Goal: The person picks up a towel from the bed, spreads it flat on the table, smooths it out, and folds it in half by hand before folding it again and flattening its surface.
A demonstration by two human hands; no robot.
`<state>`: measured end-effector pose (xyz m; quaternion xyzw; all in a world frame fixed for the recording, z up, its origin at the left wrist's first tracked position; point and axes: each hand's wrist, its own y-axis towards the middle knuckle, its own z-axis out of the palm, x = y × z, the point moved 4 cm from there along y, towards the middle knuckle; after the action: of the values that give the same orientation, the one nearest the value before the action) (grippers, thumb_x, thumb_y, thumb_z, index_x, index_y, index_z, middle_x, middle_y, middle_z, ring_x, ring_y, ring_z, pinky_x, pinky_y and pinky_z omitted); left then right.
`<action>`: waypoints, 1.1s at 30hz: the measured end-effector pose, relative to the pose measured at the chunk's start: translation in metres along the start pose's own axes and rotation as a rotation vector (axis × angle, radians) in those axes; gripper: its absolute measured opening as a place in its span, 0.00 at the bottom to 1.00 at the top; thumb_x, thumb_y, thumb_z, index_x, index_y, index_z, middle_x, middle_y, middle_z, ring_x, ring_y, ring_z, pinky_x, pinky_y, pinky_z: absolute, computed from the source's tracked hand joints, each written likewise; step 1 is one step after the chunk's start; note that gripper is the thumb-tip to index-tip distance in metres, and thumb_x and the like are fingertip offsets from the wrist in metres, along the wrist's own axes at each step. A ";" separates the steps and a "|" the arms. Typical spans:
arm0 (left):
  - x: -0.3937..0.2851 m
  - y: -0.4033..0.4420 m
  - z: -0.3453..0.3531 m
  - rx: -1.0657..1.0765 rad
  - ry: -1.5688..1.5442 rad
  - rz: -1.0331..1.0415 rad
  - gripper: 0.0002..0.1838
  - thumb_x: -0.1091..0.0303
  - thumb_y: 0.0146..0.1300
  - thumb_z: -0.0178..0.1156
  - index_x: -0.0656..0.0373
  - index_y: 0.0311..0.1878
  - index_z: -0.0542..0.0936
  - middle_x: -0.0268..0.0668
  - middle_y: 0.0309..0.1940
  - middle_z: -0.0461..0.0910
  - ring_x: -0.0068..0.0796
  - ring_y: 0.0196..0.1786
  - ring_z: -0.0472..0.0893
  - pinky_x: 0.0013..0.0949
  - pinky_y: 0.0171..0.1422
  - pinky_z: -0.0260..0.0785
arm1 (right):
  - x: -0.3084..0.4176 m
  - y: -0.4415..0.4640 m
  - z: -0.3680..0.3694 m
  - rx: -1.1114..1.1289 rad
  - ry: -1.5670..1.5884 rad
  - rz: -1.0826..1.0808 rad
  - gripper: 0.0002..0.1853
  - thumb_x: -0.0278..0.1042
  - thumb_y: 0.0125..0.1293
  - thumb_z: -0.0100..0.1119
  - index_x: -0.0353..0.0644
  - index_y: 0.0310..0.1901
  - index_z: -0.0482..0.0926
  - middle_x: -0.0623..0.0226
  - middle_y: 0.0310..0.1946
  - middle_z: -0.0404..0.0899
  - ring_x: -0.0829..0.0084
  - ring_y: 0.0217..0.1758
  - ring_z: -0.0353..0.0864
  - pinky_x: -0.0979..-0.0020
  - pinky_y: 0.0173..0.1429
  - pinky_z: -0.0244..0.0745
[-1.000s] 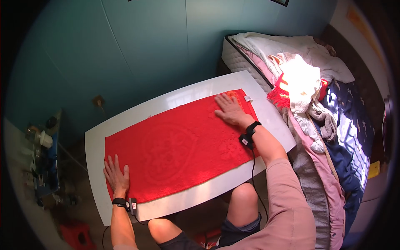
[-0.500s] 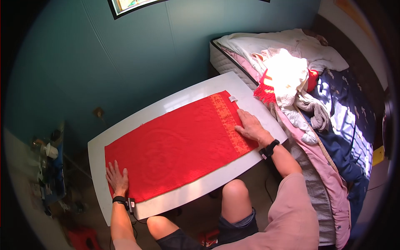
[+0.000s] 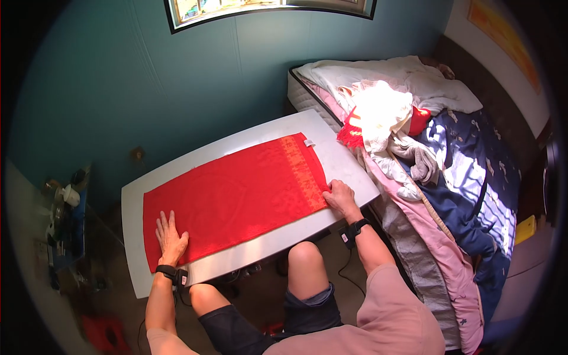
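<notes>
Across the white table (image 3: 342, 158), a red towel (image 3: 231, 192) lies spread between two hands.
Its long axis runs left to right, the right end angled farther away. The left hand (image 3: 171, 239) rests flat on the left end, fingers apart; the right hand (image 3: 342, 200), fingers bent and drawn together, meets the right short edge by the near corner, so the towel stretches leftward from it; whether it clamps the cloth, I cannot tell. Closer to that hand run an orange band (image 3: 303, 168) and, farther up, a white tag (image 3: 309, 143).
</notes>
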<state>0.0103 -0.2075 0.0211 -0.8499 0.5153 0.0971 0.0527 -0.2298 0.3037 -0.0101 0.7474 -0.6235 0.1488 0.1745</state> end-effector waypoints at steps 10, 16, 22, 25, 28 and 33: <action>-0.114 -0.018 -0.008 0.325 -0.748 0.180 0.40 0.55 0.61 0.63 0.61 0.75 0.65 0.59 0.75 0.61 0.50 0.72 0.70 0.44 0.75 0.63 | 0.030 0.036 0.019 0.060 0.911 -0.040 0.07 0.21 0.52 0.58 0.39 0.33 0.73 0.69 0.28 0.75 0.77 0.30 0.76 0.73 0.32 0.73; -0.196 -0.010 0.012 0.515 -1.402 -0.150 0.31 0.54 0.69 0.61 0.60 0.69 0.70 0.45 0.63 0.74 0.37 0.61 0.78 0.40 0.65 0.73 | 0.183 -0.005 0.024 0.147 0.514 -0.660 0.13 0.20 0.55 0.56 0.41 0.43 0.75 0.52 0.41 0.78 0.49 0.48 0.81 0.56 0.49 0.77; -0.180 0.014 0.079 0.449 -1.687 -0.467 0.15 0.55 0.68 0.62 0.50 0.52 0.78 0.28 0.39 0.80 0.20 0.44 0.80 0.32 0.43 0.78 | 0.222 -0.023 0.071 0.563 0.449 -1.013 0.29 0.33 0.62 0.68 0.38 0.64 0.70 0.52 0.57 0.76 0.54 0.52 0.82 0.60 0.55 0.79; -0.182 0.012 0.073 0.346 -1.760 -0.576 0.21 0.65 0.67 0.63 0.60 0.60 0.72 0.34 0.43 0.82 0.27 0.44 0.84 0.30 0.45 0.81 | 0.211 0.002 0.062 1.052 0.951 -0.437 0.38 0.34 0.67 0.67 0.36 0.74 0.61 0.48 0.64 0.73 0.71 0.54 0.80 0.68 0.57 0.79; -0.182 0.019 0.088 0.302 -1.768 -0.484 0.21 0.74 0.65 0.62 0.68 0.59 0.71 0.42 0.46 0.82 0.32 0.45 0.85 0.36 0.50 0.83 | 0.209 0.051 0.060 0.868 0.913 -0.403 0.24 0.26 0.69 0.62 0.32 0.66 0.72 0.51 0.54 0.81 0.70 0.50 0.83 0.68 0.56 0.80; -0.193 0.013 0.084 0.219 -1.670 -0.307 0.16 0.77 0.60 0.57 0.67 0.52 0.77 0.40 0.43 0.84 0.27 0.41 0.83 0.32 0.46 0.79 | 0.247 0.130 0.071 0.363 0.474 -0.633 0.17 0.28 0.67 0.61 0.35 0.57 0.80 0.53 0.56 0.82 0.57 0.57 0.81 0.60 0.63 0.76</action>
<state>-0.0973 -0.0310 -0.0180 -0.5502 0.1933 0.6327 0.5095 -0.3137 0.0334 0.0446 0.8654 -0.2701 0.3628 0.2156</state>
